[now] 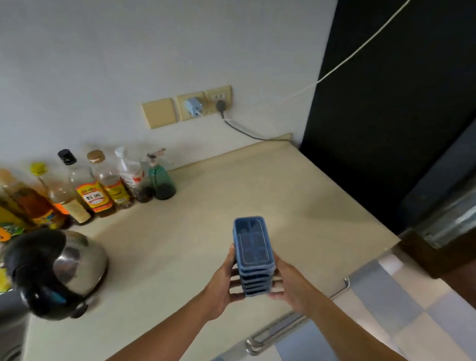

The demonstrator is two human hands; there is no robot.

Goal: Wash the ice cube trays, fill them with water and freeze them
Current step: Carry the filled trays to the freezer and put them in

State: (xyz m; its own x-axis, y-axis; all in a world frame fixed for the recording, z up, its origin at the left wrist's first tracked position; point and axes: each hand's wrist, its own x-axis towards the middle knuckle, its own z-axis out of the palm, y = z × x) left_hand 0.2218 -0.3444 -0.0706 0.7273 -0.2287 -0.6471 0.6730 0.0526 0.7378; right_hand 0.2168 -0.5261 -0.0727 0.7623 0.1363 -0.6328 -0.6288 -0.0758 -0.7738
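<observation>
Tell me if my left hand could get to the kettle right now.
Probably not yet: the left hand holds one side of the blue tray stack, the right hand the other. The bare counter between it and the kettle looks unobstructed once it lets go.

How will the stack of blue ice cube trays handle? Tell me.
Probably stiff and light: the stack of blue ice cube trays looks like thin plastic. Tall, so may tip; left hand and right hand grip its sides.
</observation>
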